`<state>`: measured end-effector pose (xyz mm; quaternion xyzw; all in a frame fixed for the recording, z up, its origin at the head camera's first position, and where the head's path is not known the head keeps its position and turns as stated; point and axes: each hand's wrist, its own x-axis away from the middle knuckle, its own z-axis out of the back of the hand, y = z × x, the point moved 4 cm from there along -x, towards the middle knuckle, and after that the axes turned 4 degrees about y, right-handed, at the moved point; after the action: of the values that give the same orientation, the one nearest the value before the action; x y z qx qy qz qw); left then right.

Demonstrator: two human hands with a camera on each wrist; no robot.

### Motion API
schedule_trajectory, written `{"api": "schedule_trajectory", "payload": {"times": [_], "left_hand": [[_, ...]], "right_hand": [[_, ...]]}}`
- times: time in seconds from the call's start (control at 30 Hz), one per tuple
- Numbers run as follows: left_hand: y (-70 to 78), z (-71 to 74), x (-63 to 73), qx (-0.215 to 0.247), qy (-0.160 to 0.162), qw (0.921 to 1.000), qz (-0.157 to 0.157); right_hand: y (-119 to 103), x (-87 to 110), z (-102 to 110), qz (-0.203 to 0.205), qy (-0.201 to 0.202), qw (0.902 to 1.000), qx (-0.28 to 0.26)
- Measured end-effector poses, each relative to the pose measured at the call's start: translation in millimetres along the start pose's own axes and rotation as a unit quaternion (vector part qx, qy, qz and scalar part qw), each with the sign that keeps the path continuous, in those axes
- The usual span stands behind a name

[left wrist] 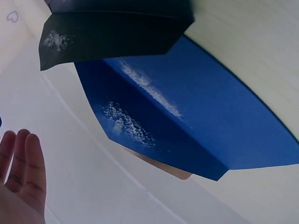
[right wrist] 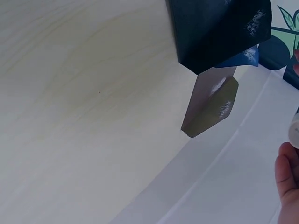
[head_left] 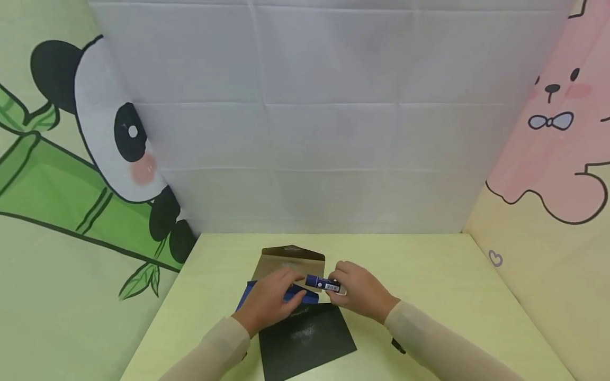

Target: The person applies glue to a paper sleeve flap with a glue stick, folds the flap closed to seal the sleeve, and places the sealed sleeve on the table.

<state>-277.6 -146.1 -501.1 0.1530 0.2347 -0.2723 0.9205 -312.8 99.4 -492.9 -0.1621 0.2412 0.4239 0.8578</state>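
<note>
My right hand (head_left: 359, 291) holds a dark blue glue stick (head_left: 321, 283) by its white end, above the envelopes. The left hand (head_left: 271, 299) hovers by the capped end of the stick; its fingers look fairly straight in the left wrist view and hold nothing. Beneath lie three overlapping envelopes with open flaps: a black envelope (head_left: 307, 344) nearest, a blue envelope (left wrist: 219, 107) in the middle, and a brown envelope (head_left: 269, 264) farthest. Whitish smears mark the flaps and the strips below them. In the head view the left hand covers much of the blue envelope.
The pale yellow table (head_left: 429, 296) extends on both sides of the envelopes. Behind it hangs a creased white sheet (head_left: 329, 137). Side panels carry a panda drawing (head_left: 105, 127) at left and a pink animal drawing (head_left: 553, 137) at right.
</note>
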Motion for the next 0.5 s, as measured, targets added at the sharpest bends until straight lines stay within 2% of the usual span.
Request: {"api": "schedule_trajectory", "payload": {"times": [0.2, 0.43, 0.5], "left_hand": [[7.1, 0.6, -8.2, -0.003, 0.016, 0.9995, -0.027], [19.1, 5.7, -17.2, 0.005, 0.034, 0.9955, -0.088], [20.1, 4.0, -19.1, 0.020, 0.048, 0.9927, -0.109]], "right_hand": [[-1, 3.4, 4, 0.058, 0.024, 0.9979, 0.014], [4, 7.6, 11, 0.093, 0.043, 0.9947, 0.005], [6, 8.3, 13, 0.101, 0.047, 0.9938, 0.002]]}}
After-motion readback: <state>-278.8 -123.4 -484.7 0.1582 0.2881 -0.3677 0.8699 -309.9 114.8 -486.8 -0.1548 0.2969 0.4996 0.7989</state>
